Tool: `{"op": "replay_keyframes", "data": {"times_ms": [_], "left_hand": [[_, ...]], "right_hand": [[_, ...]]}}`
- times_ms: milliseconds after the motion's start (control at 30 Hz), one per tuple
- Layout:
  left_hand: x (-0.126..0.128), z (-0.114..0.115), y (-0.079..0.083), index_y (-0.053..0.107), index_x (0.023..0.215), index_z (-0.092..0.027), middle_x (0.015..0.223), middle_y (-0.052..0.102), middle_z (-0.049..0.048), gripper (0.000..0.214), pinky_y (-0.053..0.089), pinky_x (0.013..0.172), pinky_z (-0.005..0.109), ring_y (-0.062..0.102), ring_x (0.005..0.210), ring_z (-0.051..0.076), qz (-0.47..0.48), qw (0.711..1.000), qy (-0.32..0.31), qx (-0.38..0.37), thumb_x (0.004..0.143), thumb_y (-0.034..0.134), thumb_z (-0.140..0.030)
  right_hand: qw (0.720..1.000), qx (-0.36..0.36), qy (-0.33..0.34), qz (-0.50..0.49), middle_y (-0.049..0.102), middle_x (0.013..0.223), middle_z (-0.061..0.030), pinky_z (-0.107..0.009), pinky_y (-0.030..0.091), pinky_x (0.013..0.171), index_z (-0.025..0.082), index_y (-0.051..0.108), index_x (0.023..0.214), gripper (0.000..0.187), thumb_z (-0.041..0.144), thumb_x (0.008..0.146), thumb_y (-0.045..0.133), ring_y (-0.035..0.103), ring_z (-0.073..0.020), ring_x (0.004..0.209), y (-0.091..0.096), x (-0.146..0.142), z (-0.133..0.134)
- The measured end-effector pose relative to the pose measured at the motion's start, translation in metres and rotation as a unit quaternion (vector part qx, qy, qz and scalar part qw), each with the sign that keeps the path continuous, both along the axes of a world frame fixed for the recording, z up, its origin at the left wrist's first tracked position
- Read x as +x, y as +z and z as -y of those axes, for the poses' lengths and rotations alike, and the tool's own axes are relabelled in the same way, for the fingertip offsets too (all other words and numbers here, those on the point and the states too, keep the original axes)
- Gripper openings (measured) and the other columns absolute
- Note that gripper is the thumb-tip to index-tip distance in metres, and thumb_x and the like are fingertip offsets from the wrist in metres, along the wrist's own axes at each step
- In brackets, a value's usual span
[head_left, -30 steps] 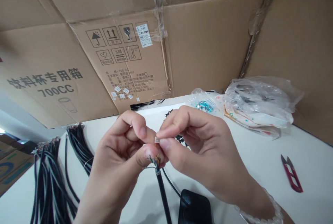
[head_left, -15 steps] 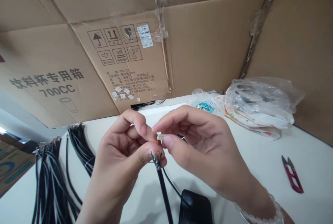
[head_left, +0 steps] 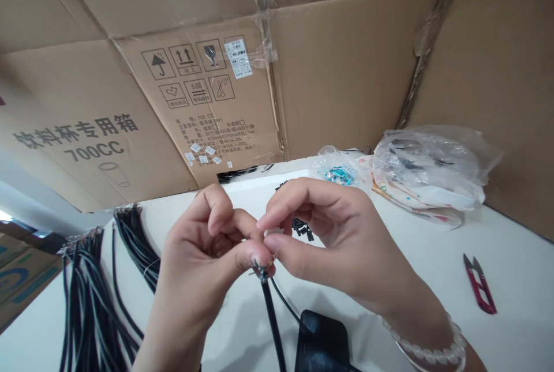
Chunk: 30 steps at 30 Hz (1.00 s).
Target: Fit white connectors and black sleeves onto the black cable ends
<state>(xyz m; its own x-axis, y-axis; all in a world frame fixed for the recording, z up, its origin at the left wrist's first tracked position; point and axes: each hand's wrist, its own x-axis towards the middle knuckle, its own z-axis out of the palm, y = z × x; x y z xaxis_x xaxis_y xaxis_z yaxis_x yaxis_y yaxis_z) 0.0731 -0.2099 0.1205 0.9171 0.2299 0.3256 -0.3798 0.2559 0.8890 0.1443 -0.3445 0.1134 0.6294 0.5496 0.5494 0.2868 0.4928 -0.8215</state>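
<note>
A thick black cable [head_left: 272, 320] rises from the bottom edge to my fingers, its stripped end fanned into several thin coloured wires. My left hand [head_left: 212, 251] pinches wires at that end between thumb and index finger. Close against it, my right hand [head_left: 320, 233] holds a small white connector [head_left: 274, 232] between thumb and fingertips. The fingertips of both hands meet, and they hide where wire and connector come together. Several small black pieces [head_left: 303, 229] lie on the table behind my right hand.
Bundles of black cables [head_left: 93, 303] lie at the left. Red thread snips [head_left: 479, 284] rest at the right. A black device [head_left: 322, 340] with a thin cord sits in front. Behind are plastic bags [head_left: 433, 164], a bag of blue-green pieces [head_left: 341, 173] and large cardboard boxes [head_left: 341, 72].
My right hand has tilted and drawn in against my left fingertips, turning the white connector more level. The small black pieces behind it show more now. The view has shifted slightly.
</note>
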Motion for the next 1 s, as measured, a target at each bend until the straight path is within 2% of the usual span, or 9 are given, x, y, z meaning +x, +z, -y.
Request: {"op": "replay_keyframes", "data": {"times_ms": [133, 300, 467, 567, 700, 867, 1000], "left_hand": [[0.004, 0.0, -0.001, 0.025, 0.062, -0.016, 0.056, 0.064, -0.0086, 0.057, 0.044, 0.045, 0.01, 0.056, 0.046, 0.005, -0.017, 1.0, 0.018, 0.003, 0.064, 0.081, -0.003], [0.008, 0.002, -0.002, 0.016, 0.061, -0.015, 0.055, 0.064, -0.0077, 0.066, 0.046, 0.047, 0.013, 0.056, 0.047, 0.006, -0.025, 0.999, 0.002, 0.03, 0.063, 0.082, -0.006], [0.01, 0.001, -0.004, 0.016, 0.062, -0.015, 0.059, 0.066, -0.0067, 0.065, 0.047, 0.047, 0.009, 0.058, 0.048, 0.004, -0.007, 0.999, 0.008, 0.044, 0.068, 0.081, -0.008], [0.013, -0.002, -0.005, 0.016, 0.061, -0.015, 0.059, 0.066, -0.0057, 0.066, 0.049, 0.049, 0.009, 0.059, 0.049, 0.004, 0.004, 0.998, 0.008, 0.057, 0.068, 0.081, -0.009], [0.018, -0.004, -0.004, 0.02, 0.06, -0.015, 0.056, 0.063, -0.0052, 0.063, 0.043, 0.044, 0.006, 0.057, 0.049, 0.002, 0.015, 0.998, 0.018, 0.063, 0.071, 0.081, -0.013], [0.021, -0.007, -0.005, 0.019, 0.059, -0.015, 0.051, 0.059, -0.0062, 0.065, 0.043, 0.045, 0.007, 0.056, 0.047, 0.003, -0.004, 0.997, -0.02, 0.069, 0.064, 0.084, -0.01], [0.026, -0.01, -0.012, 0.02, 0.058, -0.018, 0.054, 0.061, -0.002, 0.069, 0.045, 0.042, 0.013, 0.057, 0.047, 0.008, -0.009, 0.996, -0.024, 0.081, 0.062, 0.088, -0.027]], "right_hand": [[1.0, 0.011, 0.005, 0.004, 0.063, 0.085, 0.0055, -0.014, 0.05, 0.07, 0.019, 0.06, 0.088, 0.021, 0.004, 0.077, 0.069, 0.056, -0.0034, 0.075, -0.001, -0.001, 0.001], [0.999, 0.011, -0.003, 0.051, 0.056, 0.083, 0.0051, -0.014, 0.048, 0.071, 0.019, 0.053, 0.093, 0.022, 0.003, 0.081, 0.062, 0.053, -0.0037, 0.076, 0.001, -0.003, 0.003], [0.997, -0.03, 0.007, 0.066, 0.06, 0.086, 0.0024, -0.021, 0.051, 0.074, 0.018, 0.06, 0.09, 0.008, 0.015, 0.086, 0.066, 0.056, -0.0072, 0.079, 0.001, 0.004, 0.006], [0.998, -0.018, 0.031, 0.051, 0.063, 0.085, 0.0017, -0.023, 0.054, 0.075, 0.017, 0.063, 0.09, 0.005, 0.015, 0.087, 0.066, 0.061, -0.0082, 0.08, 0.0, 0.008, 0.005], [0.998, 0.0, 0.051, 0.031, 0.066, 0.082, 0.0012, -0.024, 0.056, 0.075, 0.016, 0.064, 0.089, 0.006, 0.011, 0.086, 0.065, 0.064, -0.0088, 0.078, -0.002, 0.012, 0.003], [0.996, -0.038, 0.067, 0.036, 0.064, 0.082, 0.0017, -0.023, 0.055, 0.075, 0.017, 0.061, 0.088, 0.013, 0.009, 0.082, 0.069, 0.064, -0.0093, 0.078, 0.001, 0.017, 0.01], [0.991, -0.082, 0.075, 0.079, 0.06, 0.085, 0.0005, -0.024, 0.052, 0.073, 0.017, 0.055, 0.091, 0.005, 0.015, 0.091, 0.059, 0.061, -0.0094, 0.079, 0.004, 0.02, 0.015]]}}
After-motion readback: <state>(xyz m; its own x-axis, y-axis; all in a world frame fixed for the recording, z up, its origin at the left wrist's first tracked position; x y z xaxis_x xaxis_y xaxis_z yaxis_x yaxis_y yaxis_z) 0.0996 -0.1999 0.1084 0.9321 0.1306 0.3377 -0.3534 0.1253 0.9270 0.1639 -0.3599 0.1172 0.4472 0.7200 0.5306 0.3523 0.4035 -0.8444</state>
